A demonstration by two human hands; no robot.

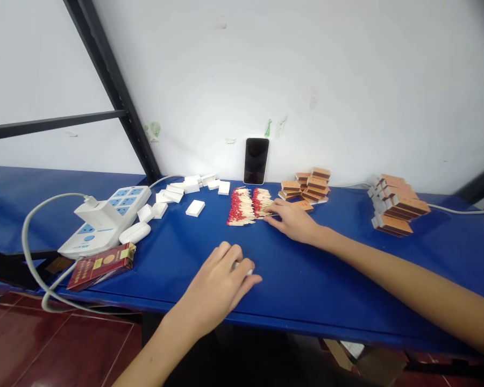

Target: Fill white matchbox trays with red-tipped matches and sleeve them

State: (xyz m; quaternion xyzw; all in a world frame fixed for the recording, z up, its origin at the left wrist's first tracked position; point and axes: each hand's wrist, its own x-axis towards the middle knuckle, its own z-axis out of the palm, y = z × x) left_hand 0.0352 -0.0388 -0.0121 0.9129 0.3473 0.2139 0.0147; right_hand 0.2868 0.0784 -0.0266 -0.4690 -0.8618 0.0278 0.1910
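My left hand (221,282) hovers over the front of the blue table, its fingers curled round a small white box (249,272) that is mostly hidden. My right hand (293,221) is at the right pile of red-tipped matches (260,200), thumb and fingers closed on matches at its near end. Left of that pile lies another, larger pile of matches (242,207). Several white boxes (195,208) are scattered to the left. Behind my right hand, brown matchbox sleeves (317,185) are stacked, and one sleeve (303,206) lies close to my knuckles.
A black phone (256,161) leans on the wall. At left are a power strip (125,201) with a plugged-in charger (100,215), a white rounded case (135,233) and a red pack (101,267). More matchboxes (399,204) stand stacked at right. A white cable (28,242) loops over the table's edge.
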